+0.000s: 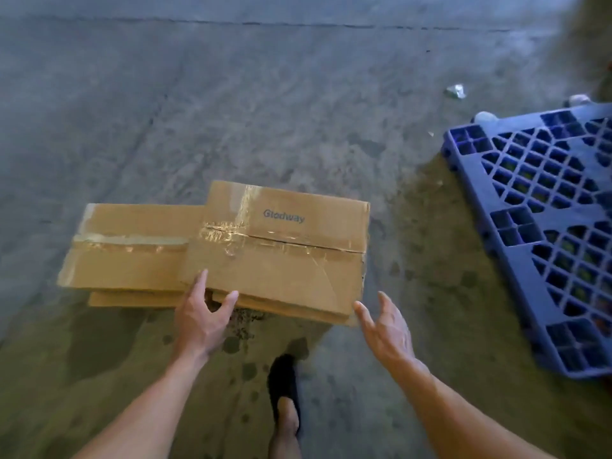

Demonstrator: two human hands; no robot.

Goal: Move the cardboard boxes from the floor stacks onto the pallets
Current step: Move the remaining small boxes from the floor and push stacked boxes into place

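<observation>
Concrete floor [298, 94]: boxes [278, 250], pallet [546, 226].

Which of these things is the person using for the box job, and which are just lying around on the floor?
For the job:
- taped brown cardboard box printed "Glodway", top of the stack
- taped brown cardboard box beside it
- blue plastic grid pallet
- left hand, touching the box's corner
- right hand, open beside it

Just lying about:
- crumpled silvery scrap
</observation>
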